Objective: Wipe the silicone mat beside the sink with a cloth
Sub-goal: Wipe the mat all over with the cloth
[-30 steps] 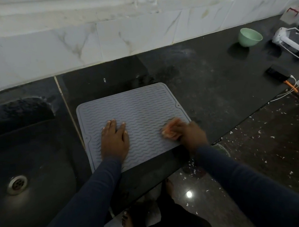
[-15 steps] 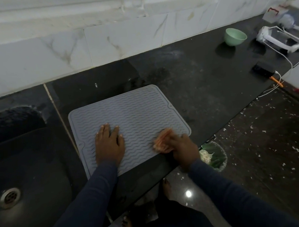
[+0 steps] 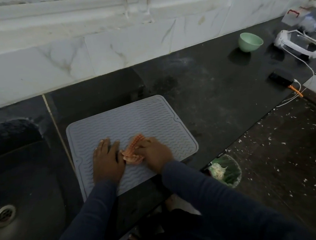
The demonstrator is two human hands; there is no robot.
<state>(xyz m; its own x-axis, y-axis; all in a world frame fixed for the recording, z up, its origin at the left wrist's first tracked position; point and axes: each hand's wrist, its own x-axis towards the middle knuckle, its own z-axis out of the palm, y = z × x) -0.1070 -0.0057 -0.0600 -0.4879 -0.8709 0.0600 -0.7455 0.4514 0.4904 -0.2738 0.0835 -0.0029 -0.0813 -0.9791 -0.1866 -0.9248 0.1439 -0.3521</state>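
Observation:
A grey ribbed silicone mat [image 3: 134, 119] lies on the black counter just right of the sink. My left hand [image 3: 107, 159] rests flat on the mat's near left part, fingers spread, holding nothing. My right hand [image 3: 154, 154] presses a crumpled orange checked cloth [image 3: 132, 152] onto the mat near its front middle. The cloth lies between the two hands and almost touches the left one.
The dark sink [image 3: 23, 196] with its metal drain [image 3: 4, 215] is at the left. Far right on the counter [image 3: 217, 88] stand a green bowl [image 3: 250, 41], a white device [image 3: 298, 44] and a black charger with cables [image 3: 280, 78]. A waste bin [image 3: 225, 169] sits on the floor below the counter edge.
My right hand has slid the cloth leftward across the mat's front, from the right edge to beside my left hand. The left hand has stayed flat in place.

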